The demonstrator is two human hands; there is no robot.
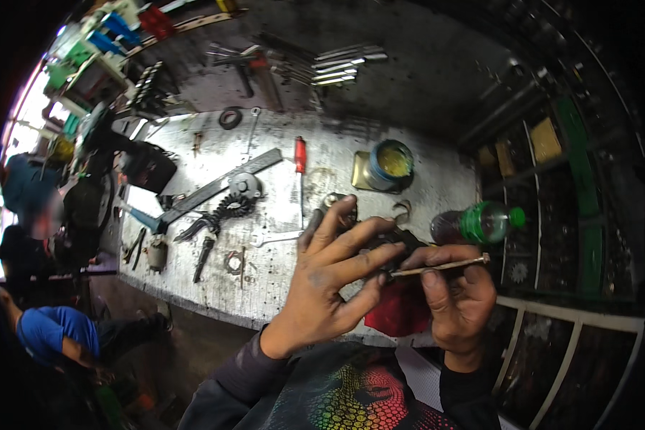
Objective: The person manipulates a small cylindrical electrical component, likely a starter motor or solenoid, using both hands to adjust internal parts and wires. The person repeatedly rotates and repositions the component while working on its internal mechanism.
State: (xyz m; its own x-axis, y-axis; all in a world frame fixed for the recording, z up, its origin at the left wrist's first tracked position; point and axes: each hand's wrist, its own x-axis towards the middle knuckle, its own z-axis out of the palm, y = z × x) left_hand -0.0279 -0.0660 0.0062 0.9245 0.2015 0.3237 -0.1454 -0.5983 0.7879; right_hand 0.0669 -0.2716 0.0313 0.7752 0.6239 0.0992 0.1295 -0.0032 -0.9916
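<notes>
My right hand (460, 297) pinches a long, thin bolt (441, 268) between thumb and fingers, its head pointing right. The bolt's other end reaches a dark, greasy metal part (401, 240) at the front of the workbench. Across that part lies my left hand (337, 276), fingers spread and bent over it, thumb close to the bolt's tip. Most of the part is hidden under my fingers, so its kind cannot be made out. A red cloth or piece (398, 309) shows below it, between my hands.
The workbench (279, 287) holds a red-handled screwdriver (300, 156), wrench (278, 236), black gear part (233, 206), blue grease tub (392, 168) and green-capped bottle (480, 223). Several wrenches (347, 66) lie farther back. Shelving (580, 193) stands right; a person in blue (57, 335) is lower left.
</notes>
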